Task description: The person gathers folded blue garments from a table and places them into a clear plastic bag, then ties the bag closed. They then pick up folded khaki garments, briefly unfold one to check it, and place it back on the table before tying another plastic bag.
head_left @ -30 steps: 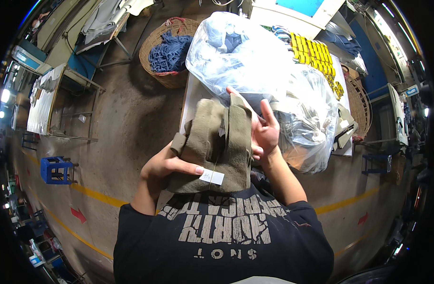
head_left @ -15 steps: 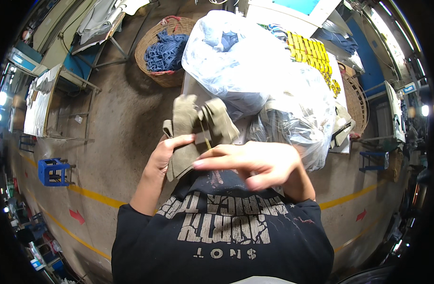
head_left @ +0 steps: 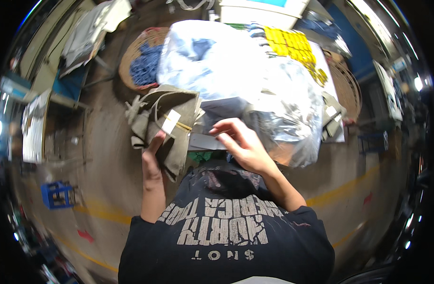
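Observation:
A khaki canvas-like cloth piece [head_left: 176, 154], which looks like a bag or folded garment part with straps, hangs spread in front of me at the left. My left hand [head_left: 153, 161] grips its lower side, the thumb raised along the fabric. A white label [head_left: 171, 121] and a thin yellowish strip lie across the cloth. My right hand [head_left: 243, 149] is to the right of the cloth, fingers curved and thumb apart. Its fingertips are over a flat pale grey piece [head_left: 208, 141]; whether they touch it I cannot tell.
Large clear plastic bags [head_left: 202, 59] of cloth cover the table ahead. Bundled yellow straps [head_left: 288, 45] lie behind them. A wicker basket [head_left: 127, 71] with blue cloth stands far left, another basket [head_left: 349, 90] at right. A blue stool [head_left: 58, 195] is on the floor at left.
The khaki cloth has been unfolded and turned, moving left, so its white label shows. My right hand has drawn back from the cloth, and its fingers have curled. The view has shifted slightly.

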A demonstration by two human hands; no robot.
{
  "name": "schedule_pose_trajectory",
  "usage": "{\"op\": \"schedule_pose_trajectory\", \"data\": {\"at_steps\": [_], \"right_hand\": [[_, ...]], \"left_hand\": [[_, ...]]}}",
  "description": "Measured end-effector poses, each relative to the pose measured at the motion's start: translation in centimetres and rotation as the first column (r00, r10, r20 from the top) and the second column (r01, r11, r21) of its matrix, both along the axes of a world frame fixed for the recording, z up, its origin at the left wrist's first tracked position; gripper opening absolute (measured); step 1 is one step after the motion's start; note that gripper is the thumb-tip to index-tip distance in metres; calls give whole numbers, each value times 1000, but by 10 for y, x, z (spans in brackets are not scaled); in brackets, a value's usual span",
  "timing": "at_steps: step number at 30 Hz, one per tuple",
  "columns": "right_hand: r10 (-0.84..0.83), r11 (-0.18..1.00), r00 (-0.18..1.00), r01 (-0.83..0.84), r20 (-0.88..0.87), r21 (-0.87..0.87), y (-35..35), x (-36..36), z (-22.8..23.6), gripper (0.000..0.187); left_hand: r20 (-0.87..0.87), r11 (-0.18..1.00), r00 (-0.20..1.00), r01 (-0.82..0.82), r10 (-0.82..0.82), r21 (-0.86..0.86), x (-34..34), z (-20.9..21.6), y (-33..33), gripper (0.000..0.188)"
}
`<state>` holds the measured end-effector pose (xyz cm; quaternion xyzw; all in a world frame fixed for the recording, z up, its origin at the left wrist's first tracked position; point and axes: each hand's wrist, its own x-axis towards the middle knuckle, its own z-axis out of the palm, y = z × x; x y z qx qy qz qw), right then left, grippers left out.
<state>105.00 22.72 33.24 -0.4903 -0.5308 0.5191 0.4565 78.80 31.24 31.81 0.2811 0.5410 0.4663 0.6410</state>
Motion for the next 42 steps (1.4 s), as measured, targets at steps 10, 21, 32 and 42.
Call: {"op": "schedule_pose_trajectory", "data": {"at_steps": [10, 21, 32, 42], "right_hand": [[-493, 839, 656, 533, -571, -113, -61, 62, -10, 62], [-850, 156, 126, 988, -512, -15, -204, 283, -19, 49], [-965, -210, -164, 952, 207, -222, -221, 482, -214, 104], [-321, -236, -291, 946, 901, 222, -218, 515, -224, 71]], "left_hand": [[-151, 641, 701, 703, -697, 308, 154, 43, -50, 59], [303, 647, 575, 717, -760, 260, 269, 19, -63, 60], [169, 809, 792, 565, -587, 163, 259, -20, -60, 32], [-109, 798, 806, 591, -581, 118, 280, -37, -79, 27]]}}
